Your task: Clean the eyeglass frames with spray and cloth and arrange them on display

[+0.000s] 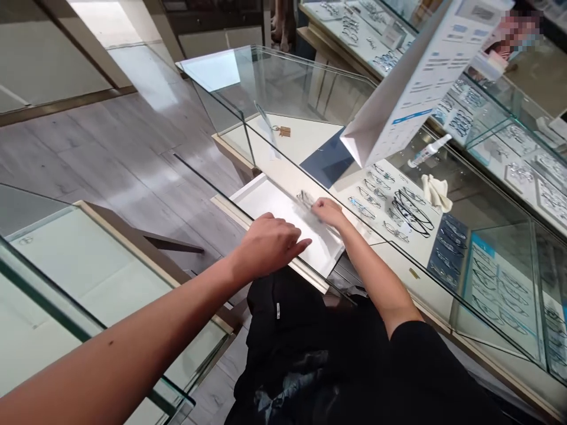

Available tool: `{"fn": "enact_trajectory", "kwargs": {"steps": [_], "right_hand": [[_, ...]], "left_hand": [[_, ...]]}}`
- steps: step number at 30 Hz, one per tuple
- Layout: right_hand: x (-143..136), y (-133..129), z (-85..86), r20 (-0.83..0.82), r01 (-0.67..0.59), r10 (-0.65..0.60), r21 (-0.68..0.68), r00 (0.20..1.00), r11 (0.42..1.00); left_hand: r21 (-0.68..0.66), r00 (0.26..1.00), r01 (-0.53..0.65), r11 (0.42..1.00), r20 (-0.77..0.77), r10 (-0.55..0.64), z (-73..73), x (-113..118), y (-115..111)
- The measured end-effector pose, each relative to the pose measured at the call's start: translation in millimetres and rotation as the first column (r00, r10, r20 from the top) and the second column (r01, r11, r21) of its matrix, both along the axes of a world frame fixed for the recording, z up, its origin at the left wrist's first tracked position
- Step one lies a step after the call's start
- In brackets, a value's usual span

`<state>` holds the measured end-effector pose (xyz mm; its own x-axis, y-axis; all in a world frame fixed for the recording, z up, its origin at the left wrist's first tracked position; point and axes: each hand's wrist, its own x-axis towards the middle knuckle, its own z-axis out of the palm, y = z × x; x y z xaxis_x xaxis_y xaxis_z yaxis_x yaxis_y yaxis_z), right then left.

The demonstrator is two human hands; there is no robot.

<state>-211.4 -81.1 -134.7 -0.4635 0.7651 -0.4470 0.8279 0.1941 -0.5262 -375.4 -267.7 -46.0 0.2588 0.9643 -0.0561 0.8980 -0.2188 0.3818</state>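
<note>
My right hand (328, 211) is closed and reaches over a pulled-out white drawer (266, 198) of the glass display counter. A thin pair of eyeglasses (305, 198), blurred, sticks out from its fingers. Nearer to me, my left hand (272, 243) lies over the upper edge of the drawer's glass front (212, 185). Its fingers curl downward with the tips hidden, and its thumb points to the right. Beyond the right hand, rows of eyeglasses (362, 206) lie inside the counter, with darker frames (414, 215) beside them.
A white printed paper bag (398, 100) stands on the glass top. Near it are a white spray bottle (429, 150) and a crumpled cloth (436, 193). Another glass case (110, 265) stands at left. Across the counter, a blurred person (514, 35) is at more eyewear displays.
</note>
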Motion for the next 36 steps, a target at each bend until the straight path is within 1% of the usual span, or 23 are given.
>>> {"fn": "enact_trajectory", "kwargs": {"steps": [2, 5, 7, 10, 12, 14, 15, 17, 18, 20, 22, 23, 24, 25, 26, 27, 28, 29, 31, 32, 34, 36], "right_hand": [[27, -30, 5.1, -0.051, 0.017, -0.021, -0.071, 0.998, 0.997], [76, -69, 14.4, -0.114, 0.035, -0.052, -0.148, 0.992, 0.988], [112, -91, 21.9, -0.141, 0.039, -0.065, -0.183, 0.988, 0.982], [167, -122, 34.6, -0.200, 0.061, -0.112, -0.249, 0.973, 0.967], [200, -144, 46.6, -0.234, 0.072, -0.148, -0.303, 0.961, 0.950], [228, -163, 66.3, -0.247, 0.053, -0.151, -0.363, 0.957, 0.930], [239, -170, 80.2, -0.253, 0.039, -0.153, -0.406, 0.955, 0.913], [258, -178, 115.8, -0.281, -0.013, -0.140, -0.481, 0.949, 0.877], [265, -176, 136.5, -0.287, -0.029, -0.134, -0.500, 0.948, 0.866], [276, -161, 178.9, -0.283, -0.025, -0.128, -0.481, 0.950, 0.876], [281, -133, 216.0, -0.264, 0.010, -0.126, -0.401, 0.956, 0.916], [281, -115, 230.6, -0.242, 0.023, -0.115, -0.353, 0.963, 0.935], [279, -96, 242.0, -0.213, 0.056, -0.118, -0.277, 0.970, 0.959], [275, -77, 250.0, -0.158, 0.115, -0.146, -0.186, 0.977, 0.976], [269, -57, 254.7, -0.096, 0.190, -0.196, -0.076, 0.976, 0.979], [262, -38, 256.2, -0.036, 0.255, -0.254, 0.031, 0.967, 0.967], [254, -20, 254.9, 0.020, 0.293, -0.296, 0.102, 0.955, 0.951], [247, -3, 251.2, 0.048, 0.312, -0.321, 0.143, 0.946, 0.939], [234, 26, 239.2, 0.056, 0.319, -0.331, 0.154, 0.942, 0.935], [230, 39, 232.1, 0.055, 0.318, -0.327, 0.135, 0.943, 0.939], [226, 59, 218.6, 0.026, 0.318, -0.321, 0.091, 0.947, 0.944], [225, 74, 208.0, 0.014, 0.335, -0.337, 0.074, 0.941, 0.939]], "left_hand": [[-0.016, 0.999, 0.006, 1.000, -0.041, -0.007, 2.1, 0, 1], [-0.075, 0.997, 0.002, 0.997, -0.081, -0.008, 5.4, 1, 2], [-0.105, 0.996, -0.007, 0.994, -0.084, -0.002, 7.0, 2, 3], [-0.115, 0.998, -0.024, 0.993, -0.066, 0.017, 8.4, 3, 2], [-0.123, 0.998, -0.039, 0.992, -0.062, 0.032, 8.5, 3, 1], [-0.136, 0.996, -0.057, 0.989, -0.073, 0.047, 8.0, 3, 2], [-0.142, 0.995, -0.065, 0.988, -0.082, 0.053, 7.7, 3, 2], [-0.148, 0.992, -0.078, 0.986, -0.106, 0.062, 7.1, 4, 4], [-0.151, 0.991, -0.080, 0.985, -0.120, 0.062, 7.1, 4, 4], [-0.156, 0.987, -0.088, 0.984, -0.147, 0.065, 7.8, 5, 6], [-0.154, 0.986, -0.090, 0.984, -0.154, 0.066, 9.0, 5, 6], [-0.150, 0.986, -0.088, 0.985, -0.152, 0.065, 9.4, 5, 6], [-0.147, 0.987, -0.084, 0.986, -0.151, 0.061, 9.7, 5, 5], [-0.141, 0.986, -0.078, 0.987, -0.155, 0.056, 9.7, 5, 5], [-0.136, 0.985, -0.074, 0.988, -0.165, 0.051, 9.5, 5, 4], [-0.131, 0.983, -0.072, 0.989, -0.176, 0.048, 9.1, 5, 4], [-0.126, 0.982, -0.070, 0.990, -0.185, 0.045, 8.8, 4, 4], [-0.121, 0.980, -0.068, 0.990, -0.192, 0.044, 8.6, 4, 4], [-0.121, 0.981, -0.060, 0.991, -0.192, 0.036, 9.1, 5, 3], [-0.128, 0.982, -0.056, 0.990, -0.188, 0.032, 9.7, 5, 3], [-0.141, 0.983, -0.056, 0.988, -0.182, 0.030, 11.3, 5, 2], [-0.136, 0.985, -0.052, 0.989, -0.168, 0.028, 12.6, 6, 2]]}}
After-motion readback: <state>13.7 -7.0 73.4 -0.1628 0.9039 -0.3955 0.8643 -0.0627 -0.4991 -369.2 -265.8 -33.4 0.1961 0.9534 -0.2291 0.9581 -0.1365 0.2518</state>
